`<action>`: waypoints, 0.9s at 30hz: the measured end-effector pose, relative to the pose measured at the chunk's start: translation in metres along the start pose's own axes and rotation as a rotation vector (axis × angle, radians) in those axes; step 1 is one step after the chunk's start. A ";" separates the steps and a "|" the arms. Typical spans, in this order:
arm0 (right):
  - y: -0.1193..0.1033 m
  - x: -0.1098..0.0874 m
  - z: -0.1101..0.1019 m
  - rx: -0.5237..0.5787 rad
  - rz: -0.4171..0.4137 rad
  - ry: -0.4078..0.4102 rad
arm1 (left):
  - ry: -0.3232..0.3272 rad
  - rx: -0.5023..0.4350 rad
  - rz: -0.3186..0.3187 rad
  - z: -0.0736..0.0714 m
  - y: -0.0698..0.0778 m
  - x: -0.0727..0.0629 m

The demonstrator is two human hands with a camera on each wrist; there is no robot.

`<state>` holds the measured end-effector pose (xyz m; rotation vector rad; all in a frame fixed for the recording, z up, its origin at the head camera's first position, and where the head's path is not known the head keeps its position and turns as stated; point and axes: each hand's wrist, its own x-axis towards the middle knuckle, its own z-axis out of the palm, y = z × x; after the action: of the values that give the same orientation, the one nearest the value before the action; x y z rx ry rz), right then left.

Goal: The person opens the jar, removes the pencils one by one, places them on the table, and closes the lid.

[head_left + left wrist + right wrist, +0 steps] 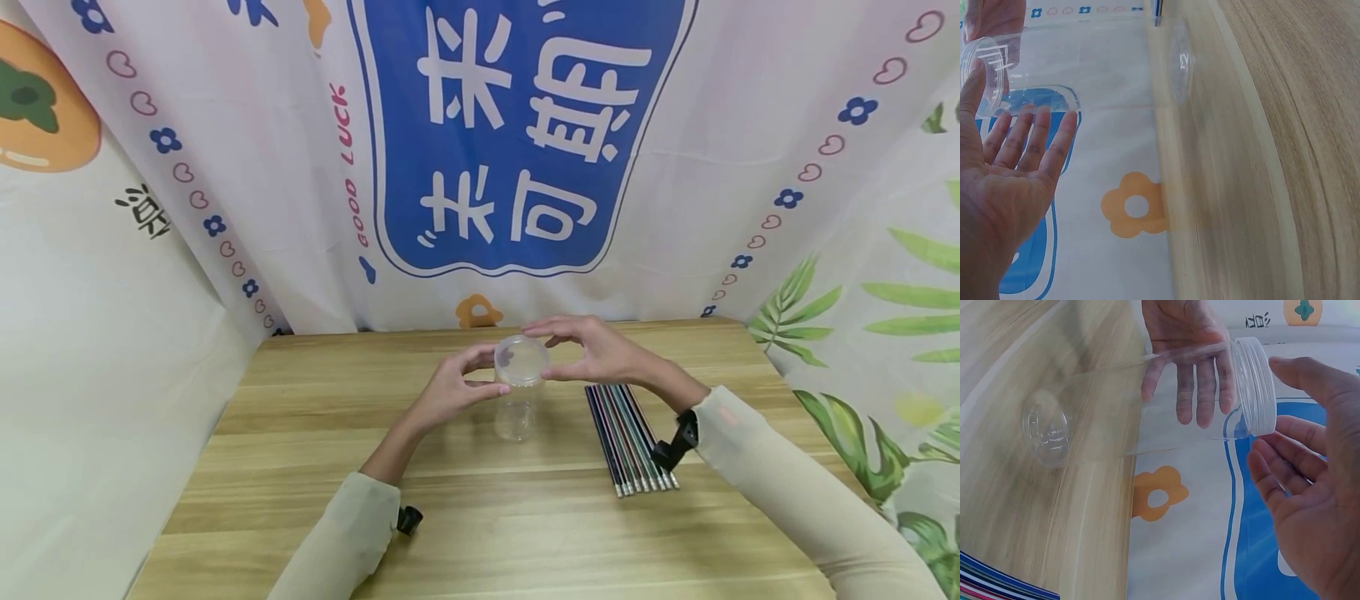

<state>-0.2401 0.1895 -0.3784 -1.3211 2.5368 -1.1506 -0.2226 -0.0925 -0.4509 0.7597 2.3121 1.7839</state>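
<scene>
A clear plastic jar (516,412) stands upright on the wooden table, with a translucent screw lid (522,360) on top. From the left, my left hand (456,388) holds the jar near its top, thumb on the near side and fingers reaching along the far side. Its long fingers show stretched against the clear wall in the left wrist view. On the other side, my right hand (600,350) grips the lid's edge between thumb and fingertips. The right wrist view shows the lid (1255,386) seated on the jar's mouth.
Several dark and coloured pencils (626,437) with eraser ends lie side by side on the table (300,467), right of the jar and under my right forearm. A printed curtain (645,275) hangs right behind the table's far edge.
</scene>
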 end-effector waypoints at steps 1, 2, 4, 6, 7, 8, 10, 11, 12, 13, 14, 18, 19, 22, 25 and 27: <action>0.000 0.000 0.000 0.005 0.002 -0.002 | 0.000 -0.001 -0.001 0.000 0.000 0.000; 0.001 0.000 0.000 0.008 0.008 -0.004 | 0.000 -0.001 -0.001 0.000 -0.001 0.000; 0.001 -0.001 0.000 0.002 0.017 -0.005 | 0.001 -0.001 0.000 0.000 -0.001 0.000; 0.001 -0.001 0.000 -0.011 0.020 0.001 | 0.000 -0.006 0.003 0.000 -0.001 0.000; 0.001 -0.001 0.000 -0.018 0.023 0.006 | 0.001 -0.007 0.005 0.000 -0.001 0.000; 0.001 -0.002 0.001 -0.025 0.025 0.013 | 0.001 -0.011 0.007 0.000 -0.001 0.000; 0.000 -0.002 0.002 -0.035 0.019 0.035 | 0.000 -0.018 0.010 0.000 -0.001 0.000; 0.000 -0.002 0.002 -0.042 0.013 0.050 | 0.001 -0.022 0.010 0.000 -0.001 0.000; -0.001 -0.003 0.003 -0.048 0.007 0.064 | 0.002 -0.024 0.010 0.000 0.000 0.000; -0.002 -0.003 0.004 -0.056 0.002 0.079 | 0.003 -0.027 0.010 0.000 0.000 0.000; -0.002 -0.003 0.005 -0.067 -0.009 0.095 | 0.003 -0.029 0.010 0.001 0.000 0.000; -0.005 -0.004 0.010 -0.107 -0.042 0.160 | 0.003 -0.020 0.015 0.001 0.000 0.000; -0.006 -0.005 0.012 -0.119 -0.046 0.177 | 0.002 -0.018 0.017 0.001 -0.001 0.000; -0.007 -0.006 0.017 -0.148 -0.051 0.228 | -0.001 -0.014 0.023 0.000 -0.002 -0.001; -0.008 -0.007 0.022 -0.170 -0.057 0.281 | 0.001 -0.015 0.024 0.000 -0.002 -0.001; -0.009 -0.007 0.024 -0.182 -0.060 0.308 | 0.005 -0.013 0.021 0.000 -0.001 -0.001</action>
<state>-0.2205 0.1775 -0.3922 -1.3602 2.8987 -1.2478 -0.2220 -0.0932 -0.4524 0.7807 2.3017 1.8097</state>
